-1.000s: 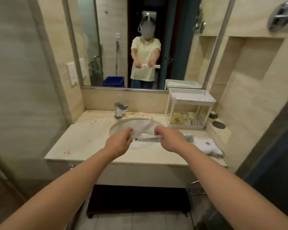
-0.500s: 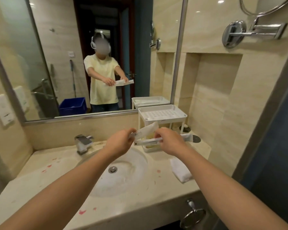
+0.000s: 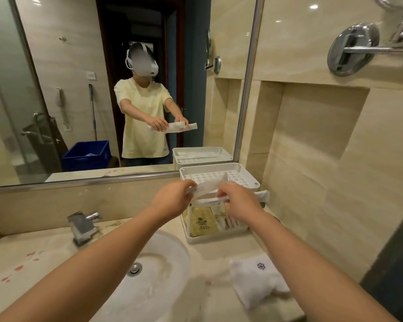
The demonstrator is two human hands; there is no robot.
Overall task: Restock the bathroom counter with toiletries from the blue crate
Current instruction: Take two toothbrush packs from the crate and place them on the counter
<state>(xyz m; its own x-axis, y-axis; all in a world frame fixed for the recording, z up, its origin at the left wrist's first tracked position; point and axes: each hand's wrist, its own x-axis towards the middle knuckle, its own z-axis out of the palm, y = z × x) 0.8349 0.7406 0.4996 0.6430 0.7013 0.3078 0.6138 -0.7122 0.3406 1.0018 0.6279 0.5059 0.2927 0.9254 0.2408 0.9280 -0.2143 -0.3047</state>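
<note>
My left hand (image 3: 172,201) pinches a white toiletry packet (image 3: 209,185) that slants up to the right. My right hand (image 3: 239,202) grips a second, long white packet (image 3: 263,195) held level, its end sticking out to the right. Both hands hover just in front of the white two-tier rack (image 3: 219,174) at the back right of the counter (image 3: 209,273). The rack's perforated top shelf is bare; its lower tray (image 3: 196,239) holds yellow sachets (image 3: 201,223) and small packets. The blue crate (image 3: 86,154) shows only as a reflection in the mirror.
A round sink (image 3: 147,270) with a chrome tap (image 3: 83,225) lies under my left forearm. A folded white towel (image 3: 254,278) sits at the counter's right front. Red stains mark the counter on the left. A chrome wall fitting (image 3: 351,48) juts out at upper right.
I have stepped closer to the counter, and both hands have carried the two packets forward and up to the rack's top shelf. The grips are unchanged.
</note>
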